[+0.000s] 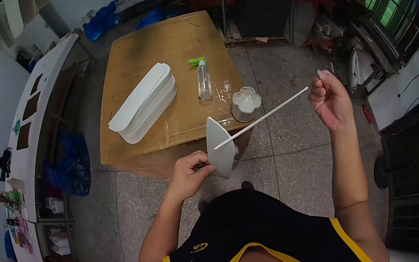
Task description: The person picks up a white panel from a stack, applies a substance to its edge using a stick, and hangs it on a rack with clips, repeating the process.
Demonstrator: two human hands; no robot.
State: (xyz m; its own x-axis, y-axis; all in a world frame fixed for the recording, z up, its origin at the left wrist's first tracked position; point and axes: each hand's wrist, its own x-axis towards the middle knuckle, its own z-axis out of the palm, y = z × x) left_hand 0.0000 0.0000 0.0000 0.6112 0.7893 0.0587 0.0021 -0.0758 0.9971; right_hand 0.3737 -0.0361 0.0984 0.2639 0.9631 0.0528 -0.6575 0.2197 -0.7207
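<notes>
My left hand (191, 175) is closed, with thumb and fingers pinching the lower left edge of a pale grey, pointed flat piece (220, 156) held edge-up in front of the table. A long, narrow white strip (267, 116) runs straight and taut from that piece up to the right. At its far end is my right hand (332, 100), raised, with the fingers pinched together around the strip's end. Close behind the strip stands a white scalloped cup (246, 102) at the table corner; its contents cannot be made out clearly.
A brown cardboard-covered table (151, 41) carries a stack of white rounded panels (147, 101), a clear bottle (203, 81) and a green item (197, 61). A white shelf unit (41, 141) with blue bags (70, 167) stands left. Dark equipment (416, 153) lines the right.
</notes>
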